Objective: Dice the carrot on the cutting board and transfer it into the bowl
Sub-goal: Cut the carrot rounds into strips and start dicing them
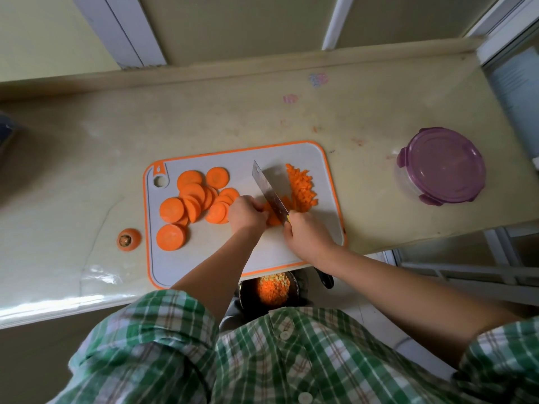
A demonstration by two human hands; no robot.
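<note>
A grey cutting board with an orange rim [186, 266] lies on the counter. Round carrot slices [192, 199] are spread over its left half. A pile of diced carrot [302, 185] sits at its right. My left hand [246, 212] presses down on a few carrot pieces [272, 218] in the middle. My right hand [306, 234] grips the handle of a cleaver [268, 191], whose blade rests on those pieces just right of my left fingers. A dark bowl [272, 288] holding diced carrot sits below the counter edge, partly hidden by the board.
A carrot top end [129, 239] lies on the counter left of the board. A glass container with a purple lid [443, 166] stands at the right. The board overhangs the counter's front edge. A dark handle [325, 278] pokes out beneath the board.
</note>
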